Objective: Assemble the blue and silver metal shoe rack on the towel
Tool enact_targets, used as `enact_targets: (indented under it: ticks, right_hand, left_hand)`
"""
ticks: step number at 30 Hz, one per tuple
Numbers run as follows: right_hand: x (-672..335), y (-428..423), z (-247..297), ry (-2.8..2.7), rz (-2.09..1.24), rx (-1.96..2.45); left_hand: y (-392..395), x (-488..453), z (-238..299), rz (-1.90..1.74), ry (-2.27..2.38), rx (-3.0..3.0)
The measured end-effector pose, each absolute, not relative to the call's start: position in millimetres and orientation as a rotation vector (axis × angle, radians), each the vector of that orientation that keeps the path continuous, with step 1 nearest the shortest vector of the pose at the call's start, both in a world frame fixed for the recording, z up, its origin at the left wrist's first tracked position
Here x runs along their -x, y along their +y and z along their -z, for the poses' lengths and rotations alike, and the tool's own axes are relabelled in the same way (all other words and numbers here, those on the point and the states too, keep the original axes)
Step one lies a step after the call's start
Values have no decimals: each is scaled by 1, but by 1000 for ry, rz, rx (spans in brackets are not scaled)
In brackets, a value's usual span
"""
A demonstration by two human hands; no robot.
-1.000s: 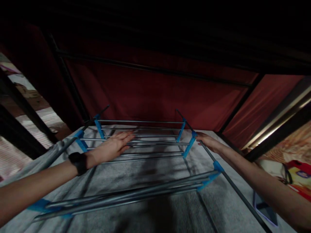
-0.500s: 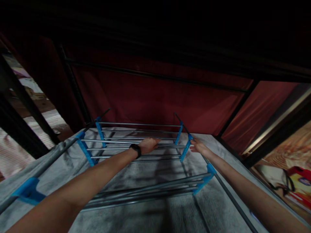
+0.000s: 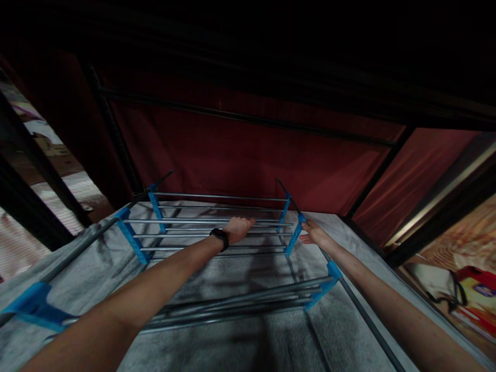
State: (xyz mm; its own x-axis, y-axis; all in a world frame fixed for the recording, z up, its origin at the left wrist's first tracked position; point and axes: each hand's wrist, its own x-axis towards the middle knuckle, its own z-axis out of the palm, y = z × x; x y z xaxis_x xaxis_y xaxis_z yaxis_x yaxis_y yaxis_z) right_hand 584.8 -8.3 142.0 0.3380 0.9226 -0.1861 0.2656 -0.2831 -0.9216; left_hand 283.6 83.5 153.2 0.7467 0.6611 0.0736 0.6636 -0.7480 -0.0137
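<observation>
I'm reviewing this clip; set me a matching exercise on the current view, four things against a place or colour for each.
Things:
1. Left hand
2. Right hand
3. Wristwatch
4. Cloth lying beneath the rack

Places or colours:
A. Black
B. At a blue connector
C. Grey
D. At the metal rods, near the middle of the rack

Right pairs: 1-D, 2-B, 3-A, 4-C

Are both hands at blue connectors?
No: the right hand is at a blue connector, the left hand at the metal rods.
</observation>
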Motion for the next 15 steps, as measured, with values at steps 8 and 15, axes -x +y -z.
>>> enact_targets:
  ticks: [8,15]
  right_hand:
    - [-579,-12,-148,-1011,-950,1776]
    - [-575,-14,-155,-954,-980,1752]
  left_hand:
    - [79,-282,-155,137,-1157,2860]
    - [57,-276,-141,283,-499,2825]
